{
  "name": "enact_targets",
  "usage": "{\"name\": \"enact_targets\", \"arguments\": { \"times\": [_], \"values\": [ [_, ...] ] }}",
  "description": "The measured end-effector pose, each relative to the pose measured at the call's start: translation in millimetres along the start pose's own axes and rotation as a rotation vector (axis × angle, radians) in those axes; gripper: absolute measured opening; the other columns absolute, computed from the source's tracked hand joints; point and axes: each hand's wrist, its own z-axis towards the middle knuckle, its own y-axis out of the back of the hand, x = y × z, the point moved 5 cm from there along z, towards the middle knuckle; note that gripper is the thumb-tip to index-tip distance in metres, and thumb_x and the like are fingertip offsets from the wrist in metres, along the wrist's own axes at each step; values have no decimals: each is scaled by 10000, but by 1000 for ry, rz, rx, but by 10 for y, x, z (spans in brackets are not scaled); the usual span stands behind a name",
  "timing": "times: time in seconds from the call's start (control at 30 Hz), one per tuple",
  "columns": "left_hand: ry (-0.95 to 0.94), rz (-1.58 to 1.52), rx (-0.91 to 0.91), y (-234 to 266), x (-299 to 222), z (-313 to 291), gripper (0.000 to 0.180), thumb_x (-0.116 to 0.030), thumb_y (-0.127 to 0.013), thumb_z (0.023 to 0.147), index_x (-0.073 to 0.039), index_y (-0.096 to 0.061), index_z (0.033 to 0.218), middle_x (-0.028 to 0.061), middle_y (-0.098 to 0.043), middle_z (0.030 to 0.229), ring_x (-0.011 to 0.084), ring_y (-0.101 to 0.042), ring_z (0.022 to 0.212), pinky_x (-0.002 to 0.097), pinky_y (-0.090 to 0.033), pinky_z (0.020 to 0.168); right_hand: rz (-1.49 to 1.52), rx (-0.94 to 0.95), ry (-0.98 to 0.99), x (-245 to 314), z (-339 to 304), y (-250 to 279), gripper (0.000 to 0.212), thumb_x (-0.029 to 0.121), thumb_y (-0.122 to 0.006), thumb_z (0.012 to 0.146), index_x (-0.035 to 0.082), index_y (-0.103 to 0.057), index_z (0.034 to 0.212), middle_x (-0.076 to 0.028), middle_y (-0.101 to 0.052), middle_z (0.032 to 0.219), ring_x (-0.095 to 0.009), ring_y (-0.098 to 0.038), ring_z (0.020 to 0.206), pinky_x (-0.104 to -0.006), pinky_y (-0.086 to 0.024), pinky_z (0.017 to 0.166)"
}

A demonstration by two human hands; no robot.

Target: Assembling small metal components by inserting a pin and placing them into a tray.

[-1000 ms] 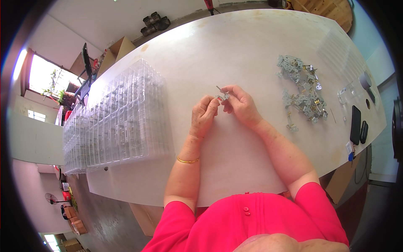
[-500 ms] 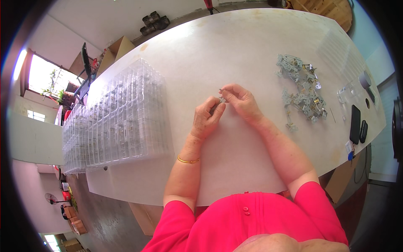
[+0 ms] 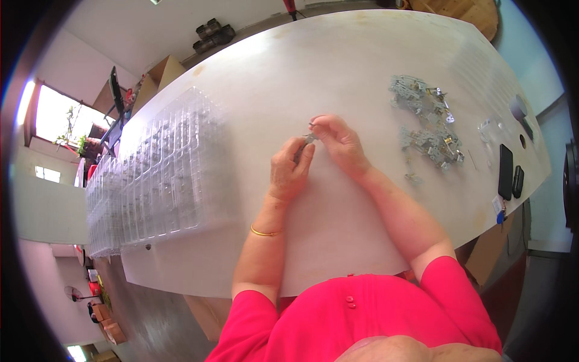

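Over the middle of the table, my left hand is closed around a small grey metal part, whose end sticks out between thumb and forefinger. Just beyond it, my right hand pinches a tiny dark piece at its fingertips, too small to name. The fingertips of the two hands are close together, with a narrow gap between the piece and the part. Similar grey metal parts with some brass-coloured bits lie in a loose pile to the right of my hands.
Stacked clear plastic trays with grey parts inside stand on the left of the white table. Along the right side lie a black phone, a smaller black object, a thin pin, a clear container and a dark-handled tool.
My right fingertips have drawn slightly away from the part in my left hand, still pinching the tiny piece. The whole view has shifted a little. The pile and trays look unchanged.
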Motion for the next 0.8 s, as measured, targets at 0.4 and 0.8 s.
{"name": "enact_targets", "arguments": {
  "times": [0.4,0.8],
  "values": [
    [68,-86,5,51,77,-10,201,-104,-654,909,30,-649,1058,25,-653,832,80,-578,720,254,-488,659,115,-16,-247,-24,19,58,121,140,-605,991,38,-661,1024,-19,-675,891,-91,-624,802,-259,-542,728],
    [274,-181,48,15,331,-22,208,-106,-604,960,30,-634,1114,26,-659,896,75,-596,759,229,-508,678,-55,-153,-88,-58,28,152,120,167,-627,984,69,-659,1045,6,-659,849,-79,-580,734,-249,-496,698]
  ]
}}
